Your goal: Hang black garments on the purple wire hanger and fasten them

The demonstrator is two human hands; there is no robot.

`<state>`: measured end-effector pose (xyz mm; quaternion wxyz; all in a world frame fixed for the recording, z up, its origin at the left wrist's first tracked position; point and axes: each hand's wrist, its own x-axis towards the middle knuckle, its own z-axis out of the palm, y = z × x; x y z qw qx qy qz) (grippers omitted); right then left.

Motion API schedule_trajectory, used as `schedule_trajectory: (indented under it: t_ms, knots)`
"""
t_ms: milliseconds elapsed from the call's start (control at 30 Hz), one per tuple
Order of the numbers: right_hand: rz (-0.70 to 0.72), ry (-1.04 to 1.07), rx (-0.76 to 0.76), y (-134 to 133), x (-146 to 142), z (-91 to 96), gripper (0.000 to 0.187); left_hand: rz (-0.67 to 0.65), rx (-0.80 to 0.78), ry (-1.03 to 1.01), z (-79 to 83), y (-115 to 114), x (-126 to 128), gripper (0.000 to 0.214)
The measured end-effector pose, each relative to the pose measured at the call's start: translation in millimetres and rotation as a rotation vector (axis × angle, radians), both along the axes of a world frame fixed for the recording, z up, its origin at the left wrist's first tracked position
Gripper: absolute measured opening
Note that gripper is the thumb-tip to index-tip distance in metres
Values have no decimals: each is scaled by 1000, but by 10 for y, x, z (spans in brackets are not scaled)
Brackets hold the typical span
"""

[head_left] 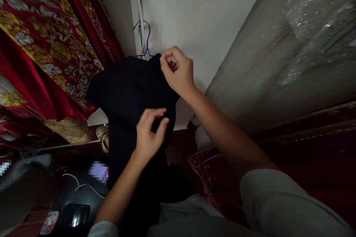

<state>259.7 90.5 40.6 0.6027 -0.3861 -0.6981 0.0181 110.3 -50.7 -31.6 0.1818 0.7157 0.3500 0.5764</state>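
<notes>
A black short-sleeved shirt [130, 89] hangs on a thin purple hanger [148, 37], whose hook is looped at a white strap by the wall. My right hand [179, 70] is up at the shirt's shoulder near the collar, with thumb and forefinger pinched together at the dark cloth; the exact bit between the fingertips is hard to see. Lower down, my left hand [150, 133] is in front of the shirt's body. Its thumb and curved fingers stand apart, with nothing between them.
Red cloth [61, 44] with gold and silver embroidery hangs at the left. Clear plastic wrap [319, 26] covers a pale panel at the right. Below are a dark red carved furniture edge [205, 177], a black surface with a phone [74, 215] and cable, and a beige clog [102, 137].
</notes>
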Motion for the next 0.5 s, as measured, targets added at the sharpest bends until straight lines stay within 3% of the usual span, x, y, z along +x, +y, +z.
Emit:
schedule_trajectory:
  t_ms: [100,200,333,400,500]
  knots:
    - [44,-31,11,-102,31,-40,29,72,209,10,393,559,-130,26]
    - [52,-91,-35,-111,43,-42,23,151,299,176,645,1154,-283,25]
    - [61,-180,-219,50,-5,-92,10,232,298,486,732,1665,-429,20]
    - [63,-202,-337,172,-65,-150,8,248,245,616,714,1761,-445,21]
    - [119,-158,-494,321,-170,-238,24,243,178,726,676,1789,-432,16]
